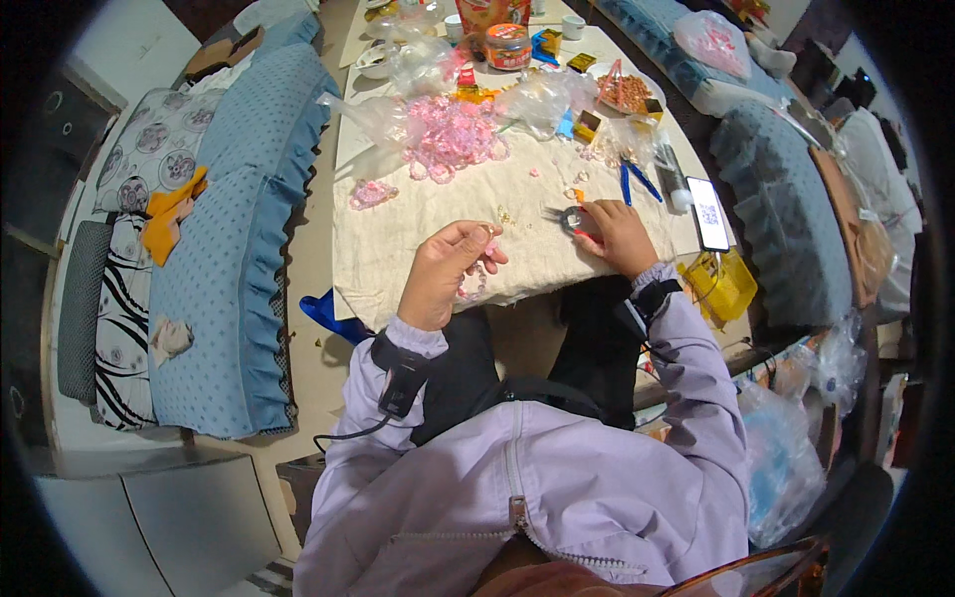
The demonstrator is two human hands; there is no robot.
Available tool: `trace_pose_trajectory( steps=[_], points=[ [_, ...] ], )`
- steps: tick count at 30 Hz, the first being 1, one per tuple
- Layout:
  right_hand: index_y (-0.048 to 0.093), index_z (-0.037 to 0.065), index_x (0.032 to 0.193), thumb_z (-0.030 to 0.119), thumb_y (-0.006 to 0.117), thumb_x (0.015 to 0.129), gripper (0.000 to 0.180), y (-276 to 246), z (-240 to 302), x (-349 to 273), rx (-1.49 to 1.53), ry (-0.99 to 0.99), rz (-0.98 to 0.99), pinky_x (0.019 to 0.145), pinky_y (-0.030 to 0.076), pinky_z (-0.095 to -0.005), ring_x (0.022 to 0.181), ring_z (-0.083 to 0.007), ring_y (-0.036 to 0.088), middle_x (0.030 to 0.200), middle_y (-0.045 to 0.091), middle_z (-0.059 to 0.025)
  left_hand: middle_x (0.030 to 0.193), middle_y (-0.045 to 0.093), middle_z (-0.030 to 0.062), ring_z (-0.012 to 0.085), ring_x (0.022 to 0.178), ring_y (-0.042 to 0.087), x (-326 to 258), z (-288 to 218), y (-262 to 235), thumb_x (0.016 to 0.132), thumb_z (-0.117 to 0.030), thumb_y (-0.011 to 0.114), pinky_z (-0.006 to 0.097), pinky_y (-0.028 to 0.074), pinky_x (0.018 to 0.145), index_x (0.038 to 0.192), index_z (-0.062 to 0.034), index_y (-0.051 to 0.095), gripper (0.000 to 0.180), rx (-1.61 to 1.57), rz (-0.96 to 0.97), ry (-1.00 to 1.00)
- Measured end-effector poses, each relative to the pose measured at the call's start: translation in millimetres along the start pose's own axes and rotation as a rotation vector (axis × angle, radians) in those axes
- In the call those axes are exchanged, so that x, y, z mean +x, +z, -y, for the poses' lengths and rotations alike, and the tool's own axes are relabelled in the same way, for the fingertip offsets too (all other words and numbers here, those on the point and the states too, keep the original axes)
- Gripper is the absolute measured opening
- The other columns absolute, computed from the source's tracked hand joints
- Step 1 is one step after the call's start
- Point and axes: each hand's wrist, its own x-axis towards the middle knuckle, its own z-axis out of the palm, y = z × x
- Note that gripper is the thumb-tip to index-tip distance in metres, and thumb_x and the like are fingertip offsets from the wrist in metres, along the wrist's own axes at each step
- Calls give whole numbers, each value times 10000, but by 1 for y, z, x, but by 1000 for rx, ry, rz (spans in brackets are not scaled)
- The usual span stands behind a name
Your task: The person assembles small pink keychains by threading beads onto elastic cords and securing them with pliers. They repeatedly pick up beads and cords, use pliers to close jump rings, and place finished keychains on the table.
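Left hand (443, 274) raised over the near edge of the cream cloth (418, 234), fingers pinched together on a small pink bead piece (489, 242); right hand (617, 236) rests on the cloth to the right of it, closed round small pliers (567, 217) with red grips, tips pointing left. The piece looks light, hard and slick, likely to slip or snap at a link, so best held by fingertips at the rim. Loose pink beads (448, 134) lie heaped at the cloth's far side, blue-handled cutters (637, 182) near its right edge.

Cloth-covered table (348, 261), pink bead pile (453, 134)
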Motion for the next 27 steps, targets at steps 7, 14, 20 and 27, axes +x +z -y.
trace_pose_trajectory(
  steps=[7, 14, 20, 27],
  points=[
    [667, 93, 1133, 95, 731, 826, 314, -33, 69, 22, 524, -218, -197, 854, 531, -372, 1006, -294, 652, 1114, 657, -98, 906, 706, 126, 170, 804, 665, 5, 3, 2, 1023, -282, 579, 271, 521, 763, 1024, 10, 610, 293, -12, 62, 26],
    [673, 110, 1103, 127, 711, 846, 260, -69, 115, 49, 596, -390, -142, 748, 565, -350, 915, -267, 679, 1056, 661, -74, 896, 700, 118, 187, 838, 698, 2, -3, 8, 1053, -210, 492, 278, 540, 769, 1016, 25, 595, 259, 210, 89, 127],
    [663, 86, 1056, 113, 686, 827, 231, -78, 118, 49, 473, -460, -149, 697, 559, -333, 872, -249, 680, 1026, 656, -72, 843, 679, 87, 151, 779, 680, 3, -15, 13, 1041, -165, 470, 252, 531, 731, 993, 26, 585, 228, 301, 45, 147],
    [599, 64, 1046, 96, 647, 820, 233, -89, 122, 52, 236, -565, -184, 699, 544, -355, 866, -258, 660, 1034, 618, -77, 915, 677, 71, 114, 842, 656, 6, -21, 11, 1029, -181, 491, 221, 492, 735, 1025, 3, 601, 214, 277, 107, 140]
  ],
)
